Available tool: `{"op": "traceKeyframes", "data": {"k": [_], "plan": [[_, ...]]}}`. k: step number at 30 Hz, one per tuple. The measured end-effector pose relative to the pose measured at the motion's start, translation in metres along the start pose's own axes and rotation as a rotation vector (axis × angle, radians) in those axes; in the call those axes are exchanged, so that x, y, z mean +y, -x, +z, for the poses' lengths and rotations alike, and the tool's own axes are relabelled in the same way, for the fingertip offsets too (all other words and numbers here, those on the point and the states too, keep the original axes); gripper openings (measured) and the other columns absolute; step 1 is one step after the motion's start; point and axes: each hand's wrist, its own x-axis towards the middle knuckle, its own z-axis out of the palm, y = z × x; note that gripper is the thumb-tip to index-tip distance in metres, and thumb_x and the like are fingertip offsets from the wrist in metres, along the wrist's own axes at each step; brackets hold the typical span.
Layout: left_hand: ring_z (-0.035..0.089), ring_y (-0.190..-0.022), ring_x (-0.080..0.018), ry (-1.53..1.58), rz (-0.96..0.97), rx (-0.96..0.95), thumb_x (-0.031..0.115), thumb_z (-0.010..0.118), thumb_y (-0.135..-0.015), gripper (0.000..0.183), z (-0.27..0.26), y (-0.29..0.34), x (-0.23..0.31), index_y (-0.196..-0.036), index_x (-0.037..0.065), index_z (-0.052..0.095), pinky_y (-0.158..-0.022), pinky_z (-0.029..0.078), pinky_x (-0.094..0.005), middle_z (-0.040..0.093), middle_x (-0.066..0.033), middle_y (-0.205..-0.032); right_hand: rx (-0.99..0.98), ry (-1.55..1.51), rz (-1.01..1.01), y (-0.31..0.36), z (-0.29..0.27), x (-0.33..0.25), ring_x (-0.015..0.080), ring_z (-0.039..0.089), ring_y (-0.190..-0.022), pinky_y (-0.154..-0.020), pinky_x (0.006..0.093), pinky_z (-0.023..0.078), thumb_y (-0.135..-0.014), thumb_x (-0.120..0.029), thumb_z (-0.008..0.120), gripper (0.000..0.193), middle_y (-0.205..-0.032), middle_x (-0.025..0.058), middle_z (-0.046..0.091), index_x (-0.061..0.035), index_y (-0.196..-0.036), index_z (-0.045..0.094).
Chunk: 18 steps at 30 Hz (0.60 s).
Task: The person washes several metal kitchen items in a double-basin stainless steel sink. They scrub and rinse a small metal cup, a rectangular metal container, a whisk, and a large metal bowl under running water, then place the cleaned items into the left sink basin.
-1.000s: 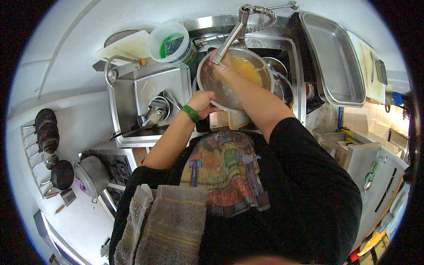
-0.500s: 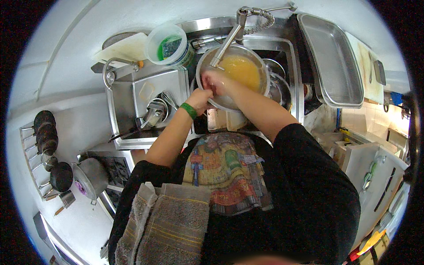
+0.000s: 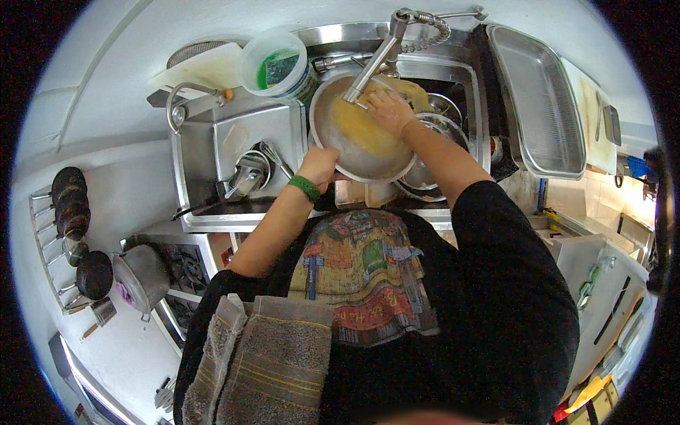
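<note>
A round metal bowl (image 3: 375,164) with yellowish liquid in it is held over the right sink basin, tilted toward its far side, where the liquid runs out over the rim. My left hand (image 3: 319,166), with a green band at its wrist, is closed on the bowl's near-left edge. My right hand (image 3: 389,112) lies on the far right part of the bowl, fingers spread in the liquid; its fingertips are partly blurred. The metal faucet spout (image 3: 368,71) hangs over the bowl close to my right fingers. Beneath and to the right, metal pots or lids (image 3: 443,138) lie in the basin.
The left sink (image 3: 237,142) holds a small metal pot with a whisk and other utensils. Behind it stand a plastic tub (image 3: 275,67) with something green inside and a white cutting board (image 3: 205,69). A large metal tray (image 3: 542,106) is at the right. Pans (image 3: 94,275) hang at left.
The bowl has tilted away, and its liquid has shifted to the far side and over the rim. My right hand has moved from the bowl's near-left side to its far right, fingers spreading.
</note>
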Motion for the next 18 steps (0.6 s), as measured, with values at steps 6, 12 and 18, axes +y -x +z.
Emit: {"op": "traceKeyframes", "data": {"k": [6,12,18], "plan": [[0.066,-0.095,-0.0419,-0.008,0.113,0.019,0.003,0.052,-0.083,0.065,-0.005,-0.029,-0.011,-0.141,0.002,0.022,-0.063,0.064,-0.0492,0.053,-0.0243,-0.123,-0.487,-0.258,0.358,0.015,-0.033,-0.061,0.0406,0.034,-0.139,-0.115,0.0454,0.026,-0.087,-0.043,0.058,0.062,-0.151,0.0221,0.036,-0.0069,-0.136,0.052],[0.067,-0.095,-0.0384,-0.024,0.113,-0.087,0.005,0.054,-0.083,0.056,-0.008,-0.064,-0.031,-0.134,-0.003,0.034,-0.064,0.064,-0.0435,0.057,-0.0223,-0.119,-0.322,-0.619,0.587,0.013,-0.022,-0.077,0.0452,0.027,-0.143,-0.116,0.0454,0.025,-0.093,-0.051,0.049,0.072,-0.158,0.0255,0.020,-0.0046,-0.148,0.038],[0.067,-0.078,-0.0328,0.062,-0.009,-0.166,0.005,0.055,-0.084,0.025,0.014,-0.057,-0.031,-0.103,-0.010,0.055,-0.063,0.062,-0.0465,0.060,-0.0172,-0.098,-0.357,-0.794,0.880,-0.001,-0.037,-0.049,0.0423,0.017,-0.146,-0.117,0.0575,0.015,-0.094,-0.047,0.049,0.071,-0.160,0.0224,0.017,0.0008,-0.146,0.038]]}}
